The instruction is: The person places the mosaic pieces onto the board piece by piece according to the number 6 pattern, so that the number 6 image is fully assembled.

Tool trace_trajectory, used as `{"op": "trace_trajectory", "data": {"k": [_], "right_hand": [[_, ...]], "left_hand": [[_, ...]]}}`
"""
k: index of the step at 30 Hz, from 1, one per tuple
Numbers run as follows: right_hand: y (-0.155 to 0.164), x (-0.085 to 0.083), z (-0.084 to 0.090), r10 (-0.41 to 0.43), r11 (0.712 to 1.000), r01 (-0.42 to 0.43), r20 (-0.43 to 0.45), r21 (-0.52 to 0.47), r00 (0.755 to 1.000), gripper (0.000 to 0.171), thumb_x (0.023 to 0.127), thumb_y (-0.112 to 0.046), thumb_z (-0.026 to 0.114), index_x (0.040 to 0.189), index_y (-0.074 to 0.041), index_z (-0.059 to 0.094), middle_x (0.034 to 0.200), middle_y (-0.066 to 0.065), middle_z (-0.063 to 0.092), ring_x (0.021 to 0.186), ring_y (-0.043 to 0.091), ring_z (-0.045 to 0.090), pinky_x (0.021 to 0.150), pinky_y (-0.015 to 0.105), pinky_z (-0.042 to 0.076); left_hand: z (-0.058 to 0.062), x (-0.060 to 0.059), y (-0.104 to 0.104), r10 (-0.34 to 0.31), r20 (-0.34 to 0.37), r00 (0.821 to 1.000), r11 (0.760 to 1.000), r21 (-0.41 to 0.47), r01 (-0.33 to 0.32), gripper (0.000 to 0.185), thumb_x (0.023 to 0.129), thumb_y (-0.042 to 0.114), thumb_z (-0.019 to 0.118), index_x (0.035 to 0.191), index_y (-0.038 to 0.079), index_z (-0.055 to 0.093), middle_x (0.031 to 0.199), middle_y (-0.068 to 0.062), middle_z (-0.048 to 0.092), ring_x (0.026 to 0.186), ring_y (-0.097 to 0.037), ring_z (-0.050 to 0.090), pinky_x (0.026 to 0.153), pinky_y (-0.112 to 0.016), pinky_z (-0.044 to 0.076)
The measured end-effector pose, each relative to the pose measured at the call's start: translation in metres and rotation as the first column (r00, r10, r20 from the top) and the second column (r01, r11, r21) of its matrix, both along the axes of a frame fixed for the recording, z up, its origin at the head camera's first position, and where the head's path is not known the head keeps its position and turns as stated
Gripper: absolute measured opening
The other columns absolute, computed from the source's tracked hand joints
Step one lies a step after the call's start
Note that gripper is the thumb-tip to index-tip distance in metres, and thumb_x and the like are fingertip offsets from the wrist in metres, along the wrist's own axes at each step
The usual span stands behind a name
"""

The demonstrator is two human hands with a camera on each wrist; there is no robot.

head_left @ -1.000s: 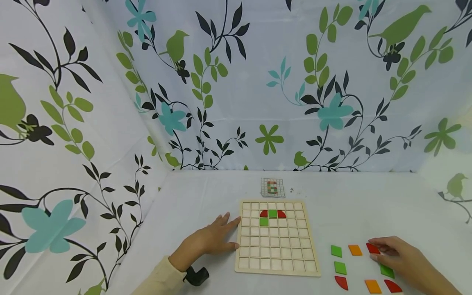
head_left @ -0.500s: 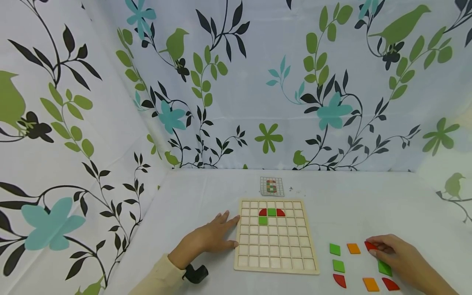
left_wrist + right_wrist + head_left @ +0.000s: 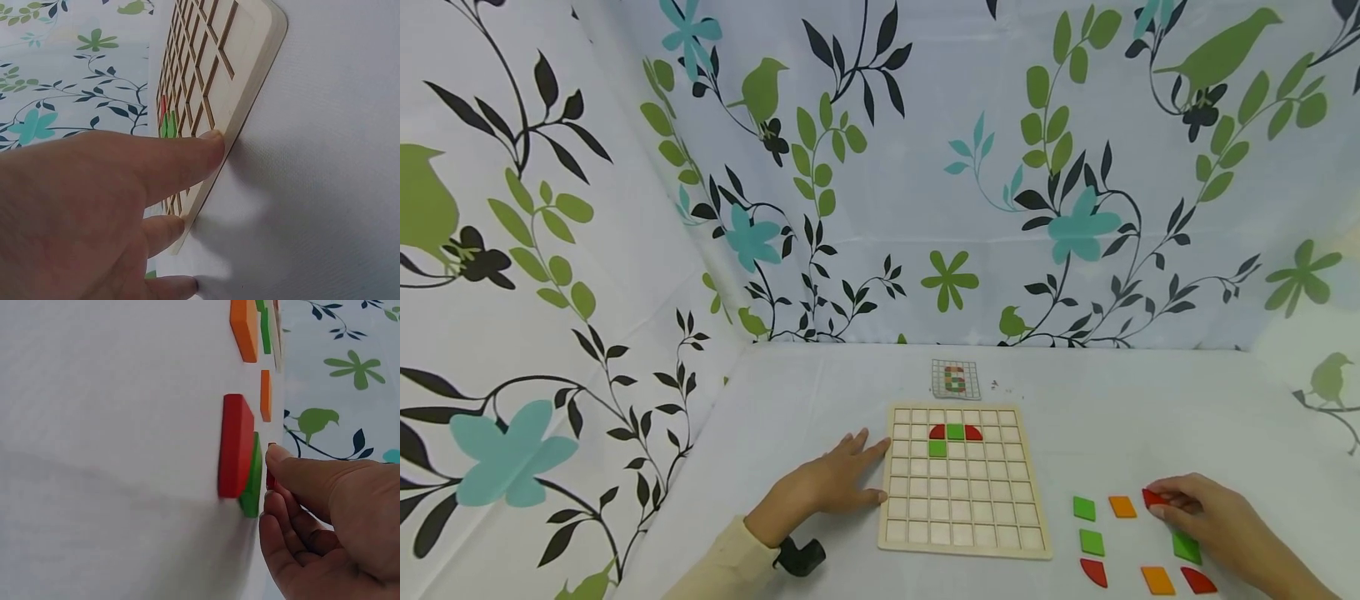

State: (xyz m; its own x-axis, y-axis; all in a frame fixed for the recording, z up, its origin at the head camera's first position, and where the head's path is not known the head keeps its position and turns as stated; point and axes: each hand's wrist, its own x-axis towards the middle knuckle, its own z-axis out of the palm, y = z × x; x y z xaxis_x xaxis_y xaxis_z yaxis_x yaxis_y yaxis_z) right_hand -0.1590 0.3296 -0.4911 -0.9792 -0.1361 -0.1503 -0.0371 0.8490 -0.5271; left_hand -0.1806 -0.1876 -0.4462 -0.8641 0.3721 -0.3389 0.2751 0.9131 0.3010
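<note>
A wooden grid board (image 3: 962, 500) lies on the white table; its upper cells hold a green square tile (image 3: 955, 432) with a red quarter-circle tile (image 3: 937, 432) on its left and another on its right. One more green square tile (image 3: 937, 448) sits in the row below. My left hand (image 3: 831, 483) rests with spread fingers at the board's left edge, thumb tip on the rim (image 3: 240, 106) in the left wrist view. At the right, my right hand (image 3: 1206, 512) pinches a red quarter-circle tile (image 3: 270, 478) between thumb and fingers, which partly hide it.
Loose tiles lie right of the board: green squares (image 3: 1084, 508), orange squares (image 3: 1122, 507) and red quarter-circles (image 3: 1093, 572). Beside my right hand is another green square (image 3: 1186, 547). A small printed grid card (image 3: 955, 380) lies behind the board. Patterned cloth (image 3: 880, 167) hangs behind the table.
My right hand has shifted very slightly, still with the red quarter-circle tile. The left hand and the board stay in place.
</note>
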Motion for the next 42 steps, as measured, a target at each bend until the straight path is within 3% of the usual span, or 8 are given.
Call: {"op": "trace_trajectory", "data": {"k": [9, 19, 25, 29, 36, 42], "right_hand": [[-0.027, -0.01, 0.015, 0.074, 0.997, -0.075, -0.103, -0.002, 0.992, 0.036, 0.087, -0.02, 0.079, 0.117, 0.0, 0.069, 0.108, 0.007, 0.066, 0.091, 0.022, 0.06, 0.081, 0.043, 0.057], [-0.079, -0.019, 0.029, 0.103, 0.991, -0.115, -0.163, -0.065, 0.981, 0.03, 0.089, -0.015, 0.077, 0.116, -0.006, 0.069, 0.108, 0.002, 0.064, 0.095, 0.022, 0.061, 0.081, 0.038, 0.057], [-0.117, -0.021, 0.038, 0.158, 0.978, -0.181, -0.202, -0.102, 0.967, 0.025, 0.09, -0.014, 0.076, 0.114, -0.011, 0.071, 0.108, -0.003, 0.063, 0.095, 0.017, 0.06, 0.083, 0.036, 0.056], [-0.143, -0.025, 0.039, 0.202, 0.968, -0.23, -0.232, -0.103, 0.951, 0.023, 0.088, -0.011, 0.078, 0.11, -0.011, 0.073, 0.102, -0.004, 0.063, 0.095, 0.016, 0.061, 0.083, 0.035, 0.056], [-0.175, -0.03, 0.032, 0.226, 0.955, -0.253, -0.169, -0.154, 0.959, 0.018, 0.089, -0.017, 0.078, 0.106, -0.014, 0.074, 0.099, -0.007, 0.061, 0.09, 0.012, 0.055, 0.081, 0.033, 0.053], [-0.192, -0.034, 0.025, 0.284, 0.945, -0.311, -0.212, -0.106, 0.935, 0.016, 0.086, -0.014, 0.08, 0.101, -0.011, 0.074, 0.094, -0.005, 0.06, 0.084, 0.011, 0.053, 0.078, 0.032, 0.052]], "left_hand": [[0.0, 0.001, 0.0, 0.007, 0.003, 1.0, 1.0, 0.01, -0.007, 0.08, 0.093, 0.051, 0.067, 0.159, 0.025, 0.031, 0.163, -0.015, 0.022, 0.149, -0.037, 0.017, 0.11, -0.061, 0.03], [-0.001, -0.001, 0.002, 0.019, 0.014, 1.0, 1.0, 0.002, -0.019, 0.08, 0.092, 0.053, 0.067, 0.159, 0.027, 0.031, 0.163, -0.014, 0.021, 0.149, -0.036, 0.017, 0.111, -0.06, 0.03], [0.0, -0.001, 0.002, 0.021, 0.01, 1.0, 1.0, -0.003, -0.021, 0.08, 0.092, 0.052, 0.068, 0.159, 0.026, 0.032, 0.163, -0.014, 0.022, 0.149, -0.036, 0.018, 0.11, -0.061, 0.03], [-0.001, 0.0, 0.002, 0.017, 0.006, 1.0, 1.0, -0.004, -0.017, 0.08, 0.092, 0.052, 0.068, 0.159, 0.026, 0.032, 0.163, -0.014, 0.022, 0.149, -0.036, 0.018, 0.11, -0.061, 0.03], [-0.002, 0.0, 0.002, 0.013, 0.006, 1.0, 1.0, -0.015, -0.013, 0.08, 0.092, 0.053, 0.067, 0.159, 0.028, 0.032, 0.163, -0.013, 0.022, 0.149, -0.035, 0.018, 0.11, -0.061, 0.031], [0.0, -0.001, 0.003, 0.019, 0.008, 1.0, 1.0, -0.02, -0.019, 0.079, 0.092, 0.053, 0.067, 0.159, 0.028, 0.032, 0.163, -0.012, 0.022, 0.149, -0.034, 0.018, 0.11, -0.06, 0.031]]}}
